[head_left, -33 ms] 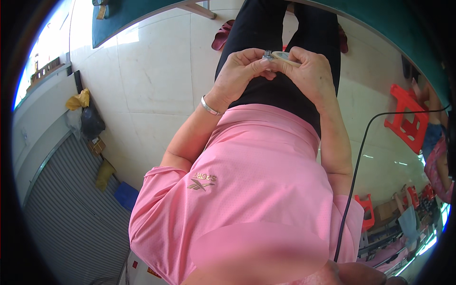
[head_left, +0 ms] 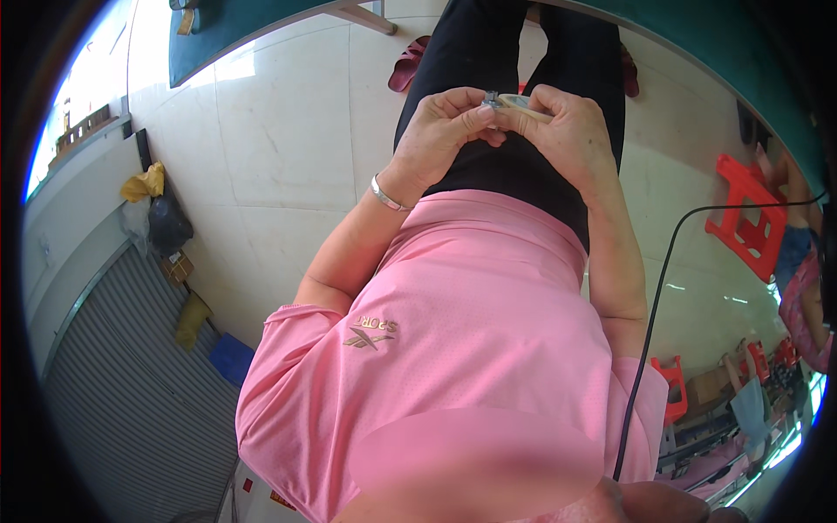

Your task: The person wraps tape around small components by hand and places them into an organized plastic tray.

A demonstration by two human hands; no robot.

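Over the lap of my dark trousers (head_left: 466,61), both hands meet with the fingertips close together. My left hand (head_left: 445,135), with a silver bangle (head_left: 386,193) at its wrist, is closed in a pinch around a small silvery metal piece (head_left: 492,98). My right hand (head_left: 568,135) is closed on a pale, flat, rounded thing (head_left: 526,105) with a greyish face. Its inner end touches or lies right beside the metal piece; fingers hide how the two meet. The exact kind of either item is too small to tell.
Ahead is the edge of a green-topped table (head_left: 235,39). A red plastic stool (head_left: 748,218) stands at right, with another person's arm (head_left: 798,187) near it. A black cable (head_left: 667,261) hangs on my right. Bags (head_left: 166,222) lean against the left wall.
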